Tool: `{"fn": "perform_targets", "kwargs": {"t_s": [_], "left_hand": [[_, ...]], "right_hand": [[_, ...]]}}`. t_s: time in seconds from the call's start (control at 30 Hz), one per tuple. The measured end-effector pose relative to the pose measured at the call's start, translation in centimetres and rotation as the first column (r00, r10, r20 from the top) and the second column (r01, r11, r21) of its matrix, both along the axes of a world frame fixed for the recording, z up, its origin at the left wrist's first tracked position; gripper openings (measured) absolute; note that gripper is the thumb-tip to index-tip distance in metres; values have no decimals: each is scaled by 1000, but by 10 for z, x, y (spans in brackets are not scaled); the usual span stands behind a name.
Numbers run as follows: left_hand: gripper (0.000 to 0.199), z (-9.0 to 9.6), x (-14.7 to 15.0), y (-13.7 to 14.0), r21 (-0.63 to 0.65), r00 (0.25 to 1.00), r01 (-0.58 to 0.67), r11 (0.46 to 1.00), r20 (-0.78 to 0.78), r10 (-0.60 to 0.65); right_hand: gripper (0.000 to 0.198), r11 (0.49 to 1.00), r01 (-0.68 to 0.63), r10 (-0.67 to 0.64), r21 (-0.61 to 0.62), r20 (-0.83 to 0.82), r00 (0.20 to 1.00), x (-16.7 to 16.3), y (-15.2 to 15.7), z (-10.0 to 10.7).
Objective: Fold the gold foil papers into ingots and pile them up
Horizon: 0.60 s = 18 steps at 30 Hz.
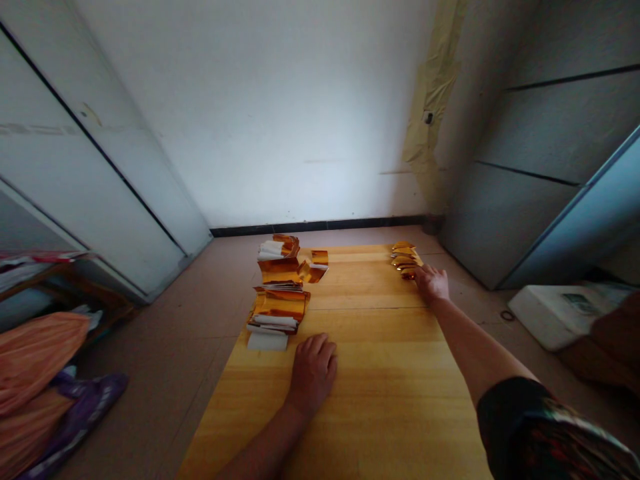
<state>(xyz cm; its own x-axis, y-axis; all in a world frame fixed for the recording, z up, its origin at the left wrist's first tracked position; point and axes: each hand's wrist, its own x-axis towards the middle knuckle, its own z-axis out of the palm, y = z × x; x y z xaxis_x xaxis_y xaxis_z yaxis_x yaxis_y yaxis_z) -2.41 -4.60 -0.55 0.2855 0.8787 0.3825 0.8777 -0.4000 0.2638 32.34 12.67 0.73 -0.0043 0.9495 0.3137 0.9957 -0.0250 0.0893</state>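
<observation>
Long yellow wooden counter (380, 400), grain running crosswise, set low over tiled floor (165, 347). On left part: gold foil sheet stacks (279, 293) in row, white backs showing, white paper (267, 341) at near end, loose folded foil piece (316, 261) just beside far stack. At far right corner: small pile of folded gold pieces (405, 259). Left hand (314, 370) flat on wood near white paper; right hand (432, 283) touching gold pile.

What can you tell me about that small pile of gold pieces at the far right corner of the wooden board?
The small gold pile is a short stack of shiny, foil-like folded pieces, gold-orange and rounded at the edges. It sits at the far right corner of the wooden board, near the wall. The right hand reaches out to it, fingertips at its near edge. Its count and exact shape are too small to tell.
</observation>
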Motion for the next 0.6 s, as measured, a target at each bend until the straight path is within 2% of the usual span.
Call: {"fn": "perform_targets", "kwargs": {"t_s": [0.37, 0.53, 0.6], "left_hand": [[17, 1, 0, -1, -37, 1000, -2, 999, 2, 2], [16, 3, 3, 0, -37, 1000, -10, 999, 7, 10], [17, 3, 4, -2, -8, 1000, 6, 1000, 25, -5]], "right_hand": [[28, 996, 50, -52, -71, -25, 998, -2, 5, -5], [27, 999, 53, -52, 9, -45, 998, 0, -2, -4], [27, 999, 15, -12, 50, -59, 998, -4, -11, -5]]}}
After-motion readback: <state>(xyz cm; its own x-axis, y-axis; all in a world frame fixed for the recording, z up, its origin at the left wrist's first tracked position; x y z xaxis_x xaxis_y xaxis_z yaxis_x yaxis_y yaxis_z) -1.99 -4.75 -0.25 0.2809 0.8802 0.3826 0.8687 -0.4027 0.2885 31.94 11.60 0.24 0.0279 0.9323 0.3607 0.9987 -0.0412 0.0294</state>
